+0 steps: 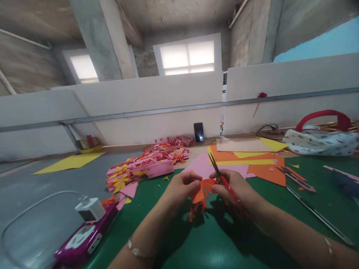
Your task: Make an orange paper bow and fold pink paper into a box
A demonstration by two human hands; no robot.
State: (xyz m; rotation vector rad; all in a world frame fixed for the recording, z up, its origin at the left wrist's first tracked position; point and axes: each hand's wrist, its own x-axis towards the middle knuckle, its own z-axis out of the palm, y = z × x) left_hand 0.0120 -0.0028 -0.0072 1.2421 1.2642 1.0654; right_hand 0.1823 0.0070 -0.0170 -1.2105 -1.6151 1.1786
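Observation:
Between my hands is a piece of orange paper with cut, fringed strips hanging from its lower edge. My left hand pinches its left side between thumb and fingers. Red-handled scissors rest in my right hand, their dark blades pointing up and away from the paper. The thumb and fingertips of that hand also touch the right edge of the orange paper. Below both hands lies the green mat, where their shadows fall.
Left of my hands is a heap of pink, yellow and orange paper pieces. Orange sheets lie beyond my right hand, near a utility knife and metal rod. A phone leans on the partition; a purple power strip sits front left.

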